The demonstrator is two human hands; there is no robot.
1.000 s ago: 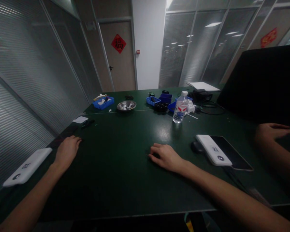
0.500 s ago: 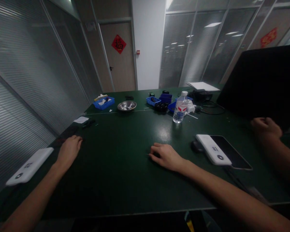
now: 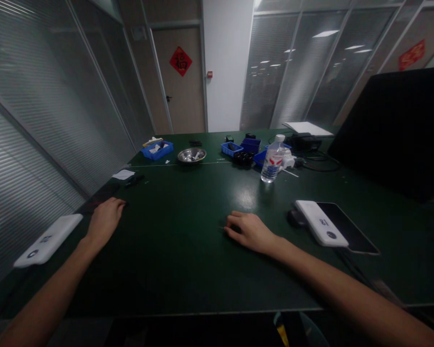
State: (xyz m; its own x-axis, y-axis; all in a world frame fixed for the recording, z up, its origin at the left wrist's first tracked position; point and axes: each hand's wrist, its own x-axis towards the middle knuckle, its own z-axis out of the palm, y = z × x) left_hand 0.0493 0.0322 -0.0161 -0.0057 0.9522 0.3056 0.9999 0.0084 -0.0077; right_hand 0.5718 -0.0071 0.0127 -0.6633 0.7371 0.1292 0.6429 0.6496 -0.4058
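Observation:
My left hand (image 3: 106, 217) rests over the left part of the dark green table (image 3: 181, 270), with its fingers bent together. Something small and dark shows at its fingertips, too dim to name. Near the table's middle, my right hand (image 3: 248, 231) is curled, thumb and forefinger meeting in a pinch. A faint thin tip sticks out past that pinch; its kind cannot be made out. Left of my left forearm lies a white power bank (image 3: 48, 241). Another white power bank (image 3: 321, 224) lies to the right of my right hand, partly over a dark phone-like slab (image 3: 350, 231).
A water bottle (image 3: 272, 160) stands upright beyond my right hand. Farther back are a metal bowl (image 3: 191, 155) with small scraps, a blue basket (image 3: 157, 151), more blue trays (image 3: 232, 148) and black cables. A large black screen (image 3: 398, 135) stands at the right.
Another person's hand at the right, in front of the black screen, has gone out of view. My two hands stay nearly in place; the view has shifted slightly.

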